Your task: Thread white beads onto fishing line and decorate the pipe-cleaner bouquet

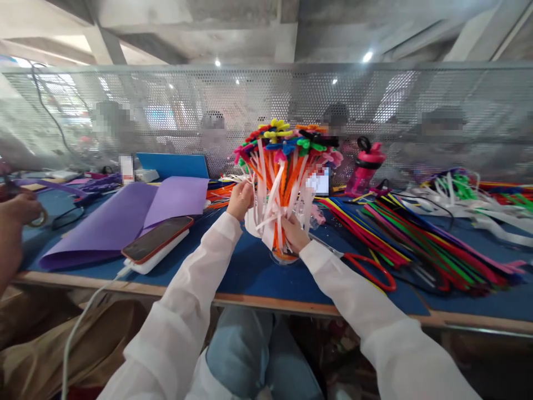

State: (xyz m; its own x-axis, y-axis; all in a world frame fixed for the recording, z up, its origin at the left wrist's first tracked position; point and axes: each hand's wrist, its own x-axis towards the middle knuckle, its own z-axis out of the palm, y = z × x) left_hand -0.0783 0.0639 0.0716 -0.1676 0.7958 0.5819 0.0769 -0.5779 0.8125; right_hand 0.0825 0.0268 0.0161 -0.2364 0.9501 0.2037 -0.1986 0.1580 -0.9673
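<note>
A bouquet of pipe-cleaner flowers (pixel 287 166) stands upright in front of me, with many-coloured heads, orange stems and pale ribbons hanging down its sides. My right hand (pixel 296 233) wraps round the lower stems, where a pale ribbon bow (pixel 272 215) is tied. The foot of the bunch sits in or over a clear round container (pixel 283 257); which one, I cannot tell. At the bouquet's left side, my left hand (pixel 241 199) is closed in a pinch on a thin white ribbon (pixel 249 176). Its fingertips are partly hidden.
Red-handled scissors (pixel 370 272) and bundled pipe cleaners (pixel 433 239) lie to the right. A pink bottle (pixel 364 166) stands behind. On the left are purple sheets (pixel 108 222) and a phone (pixel 160 239) on a cabled white block. Another person's hand (pixel 16 214) is far left.
</note>
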